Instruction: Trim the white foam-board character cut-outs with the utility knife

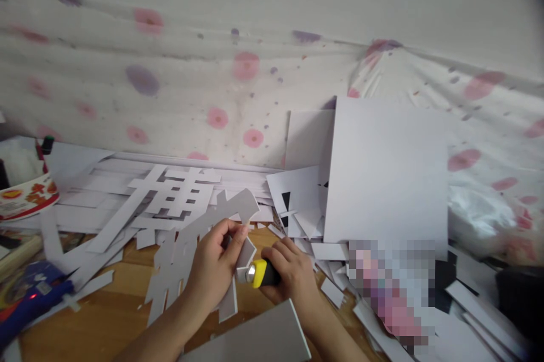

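My left hand (215, 268) is closed on a white cut-out foam-board shape (178, 254), pinching its edge with thumb and fingers above the wooden table (102, 322). My right hand (293, 277) grips a utility knife (262, 273) with a yellow and black handle, its tip against the cut-out just right of my left fingers. Another cut-out character (170, 197) lies flat behind them.
A large white board (386, 175) leans against the spotted cloth at the right. White offcuts (306, 214) litter the table. A blue glue gun (34, 299) lies at the left, a printed bowl (25, 195) behind it. A grey board (259, 339) sits at the near edge.
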Demonstrator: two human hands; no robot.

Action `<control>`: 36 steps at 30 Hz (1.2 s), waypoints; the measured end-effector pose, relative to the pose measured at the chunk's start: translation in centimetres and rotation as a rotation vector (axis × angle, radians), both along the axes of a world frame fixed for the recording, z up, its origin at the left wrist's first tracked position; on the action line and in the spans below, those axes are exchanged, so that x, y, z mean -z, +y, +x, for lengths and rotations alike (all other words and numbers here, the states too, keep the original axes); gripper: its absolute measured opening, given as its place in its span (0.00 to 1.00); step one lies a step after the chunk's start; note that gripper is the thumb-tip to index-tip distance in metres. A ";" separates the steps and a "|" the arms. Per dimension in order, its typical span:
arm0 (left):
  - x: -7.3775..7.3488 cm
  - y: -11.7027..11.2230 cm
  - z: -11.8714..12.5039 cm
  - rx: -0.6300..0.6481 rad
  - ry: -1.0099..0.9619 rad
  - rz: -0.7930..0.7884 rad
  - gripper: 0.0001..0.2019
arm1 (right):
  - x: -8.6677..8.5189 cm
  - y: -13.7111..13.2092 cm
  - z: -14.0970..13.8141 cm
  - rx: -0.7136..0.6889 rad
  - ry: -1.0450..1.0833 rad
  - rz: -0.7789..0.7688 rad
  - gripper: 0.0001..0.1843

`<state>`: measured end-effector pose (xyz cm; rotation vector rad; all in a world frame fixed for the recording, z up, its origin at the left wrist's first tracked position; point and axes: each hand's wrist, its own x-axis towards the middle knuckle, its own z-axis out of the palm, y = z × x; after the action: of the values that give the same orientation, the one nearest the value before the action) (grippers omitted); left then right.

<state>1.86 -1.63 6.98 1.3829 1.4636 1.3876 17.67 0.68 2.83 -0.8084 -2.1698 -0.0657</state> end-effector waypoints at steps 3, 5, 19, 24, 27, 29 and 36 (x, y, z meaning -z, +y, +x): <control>0.0 0.1 0.0 -0.001 0.011 -0.012 0.16 | -0.2 0.0 0.2 0.042 0.001 -0.015 0.06; -0.1 0.1 0.1 0.000 0.010 -0.024 0.16 | -0.3 0.0 0.3 0.074 -0.006 -0.041 0.06; 0.1 -0.1 0.2 -0.008 -0.007 -0.018 0.16 | -0.3 -0.1 0.2 0.055 -0.029 -0.035 0.07; 0.0 -0.1 0.2 -0.001 0.002 -0.007 0.16 | -0.3 0.0 0.3 0.071 -0.003 -0.019 0.05; -0.1 -0.2 0.2 -0.012 0.021 -0.003 0.16 | -0.3 0.1 0.3 0.080 -0.010 -0.043 0.04; -0.2 -0.2 0.2 -0.018 0.036 0.004 0.15 | -0.4 0.1 0.4 0.080 -0.009 -0.057 0.05; 0.3 -0.1 0.2 -0.039 0.049 0.027 0.15 | -0.2 0.1 0.4 0.062 -0.003 -0.065 0.05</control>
<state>2.08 -1.72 6.70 1.4215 1.5159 1.4117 18.04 0.75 3.07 -0.9130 -2.1589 -0.0281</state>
